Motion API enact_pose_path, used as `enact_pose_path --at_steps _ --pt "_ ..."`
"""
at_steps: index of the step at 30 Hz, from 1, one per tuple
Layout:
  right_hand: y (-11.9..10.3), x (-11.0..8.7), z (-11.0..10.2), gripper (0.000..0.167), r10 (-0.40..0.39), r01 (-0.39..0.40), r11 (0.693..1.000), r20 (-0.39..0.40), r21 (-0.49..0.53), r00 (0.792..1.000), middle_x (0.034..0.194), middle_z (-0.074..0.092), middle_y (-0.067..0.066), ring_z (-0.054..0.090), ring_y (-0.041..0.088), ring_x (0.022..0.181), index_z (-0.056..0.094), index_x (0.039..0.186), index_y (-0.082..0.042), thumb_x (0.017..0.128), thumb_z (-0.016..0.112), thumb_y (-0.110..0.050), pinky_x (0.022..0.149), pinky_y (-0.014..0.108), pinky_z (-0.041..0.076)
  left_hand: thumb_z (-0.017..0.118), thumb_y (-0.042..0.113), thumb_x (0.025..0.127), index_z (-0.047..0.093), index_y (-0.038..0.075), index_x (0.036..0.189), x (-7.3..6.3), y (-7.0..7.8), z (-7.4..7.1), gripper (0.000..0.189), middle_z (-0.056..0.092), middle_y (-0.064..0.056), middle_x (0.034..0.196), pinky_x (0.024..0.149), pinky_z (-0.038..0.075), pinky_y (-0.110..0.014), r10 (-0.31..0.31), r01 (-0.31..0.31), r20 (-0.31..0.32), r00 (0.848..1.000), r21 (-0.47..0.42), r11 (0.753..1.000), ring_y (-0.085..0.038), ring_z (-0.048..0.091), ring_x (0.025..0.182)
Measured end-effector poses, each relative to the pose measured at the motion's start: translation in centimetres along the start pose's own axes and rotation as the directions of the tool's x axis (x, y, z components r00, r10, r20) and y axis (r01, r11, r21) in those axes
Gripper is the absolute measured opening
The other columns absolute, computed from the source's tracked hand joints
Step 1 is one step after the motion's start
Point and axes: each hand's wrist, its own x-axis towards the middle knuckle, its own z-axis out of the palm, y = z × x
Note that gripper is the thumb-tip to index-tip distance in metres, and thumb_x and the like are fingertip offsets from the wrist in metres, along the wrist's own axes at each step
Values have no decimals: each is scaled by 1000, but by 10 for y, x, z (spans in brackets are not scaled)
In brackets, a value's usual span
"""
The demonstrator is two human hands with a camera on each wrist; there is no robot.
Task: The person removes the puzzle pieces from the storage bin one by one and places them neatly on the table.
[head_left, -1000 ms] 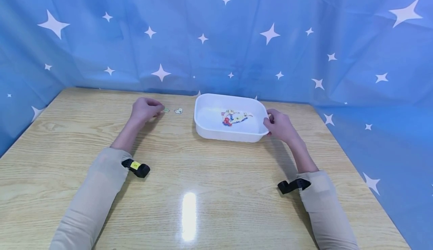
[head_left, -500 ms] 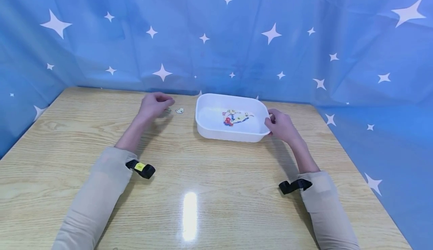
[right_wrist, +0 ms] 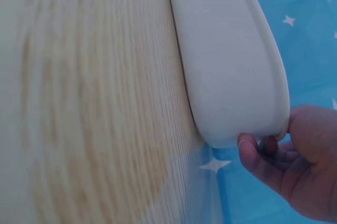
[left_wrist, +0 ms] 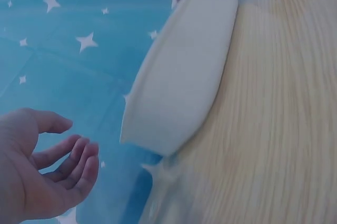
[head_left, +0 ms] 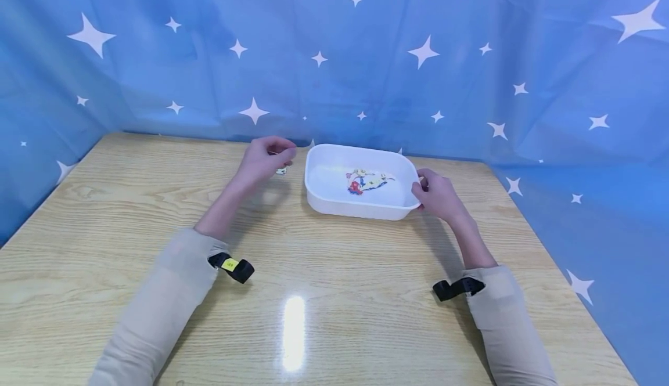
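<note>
My left hand [head_left: 263, 157] is above the table just left of a white plastic tub [head_left: 360, 209]. In the left wrist view, its fingers [left_wrist: 79, 166] are loosely bent, the thumb stands apart, and nothing shows between them. Beneath the fingertips a small flat white-and-green cut-out [head_left: 281, 170] is partly visible on the table. At the tub's right end my right hand [head_left: 438, 194] grips the rim, thumb on one side and fingers on the other. Several colourful flat cut-outs [head_left: 368, 181] lie together on the tub's floor, with red, yellow and blue parts.
The wooden table [head_left: 209, 328] carries the tub near its back edge. A blue cloth with white stars [head_left: 334, 90] hangs right behind it and continues down the right side. Black camera straps [head_left: 232, 265] are on both wrists.
My left hand has moved right, from beside the small cut-outs to over them and closer to the tub, covering one. The right hand has kept its grip on the tub's rim.
</note>
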Motion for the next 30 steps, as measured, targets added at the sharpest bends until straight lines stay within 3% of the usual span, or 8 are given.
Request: enact_pose_path --at_steps 6,13,20,26,30 --pt "1 0 -2 43 -7 7 1000 -21 -12 1000 79 63 16 65 29 61 47 138 13 101 46 -9 53 28 51 66 16 98 68 -3 117 0 12 25 27 67 -15 104 87 55 -37 70 -66 68 995 -64 996 -34 66 95" --pt "2 -1 0 44 6 -6 1000 1 -2 1000 80 63 18 65 31 63 45 140 13 102 46 -8 53 28 50 65 16 99 68 0 117 0 18 49 25 68 -14 104 84 55 -36 65 -64 113 991 -12 998 -25 66 91" --pt "1 -1 -1 42 4 -4 1000 -4 -1 1000 79 62 16 65 30 61 46 139 12 102 47 -9 53 29 51 65 14 98 67 -1 116 3 16 73 23 69 -16 102 82 54 -35 75 -75 137 988 -5 997 -36 65 98" --pt "1 0 -1 44 1 -1 1000 -3 3 1000 81 63 18 65 28 61 46 140 12 102 46 -10 52 29 52 66 15 98 67 -1 119 6 14 91 26 67 -11 101 77 53 -30 78 -81 164 983 8 997 -24 63 90" --pt "1 0 -1 44 -2 2 1000 -2 6 1000 81 63 20 65 29 61 46 140 12 102 47 -10 52 29 52 67 15 98 67 0 120 12 15 99 28 66 -11 100 77 52 -30 43 -45 158 986 9 999 -23 62 91"
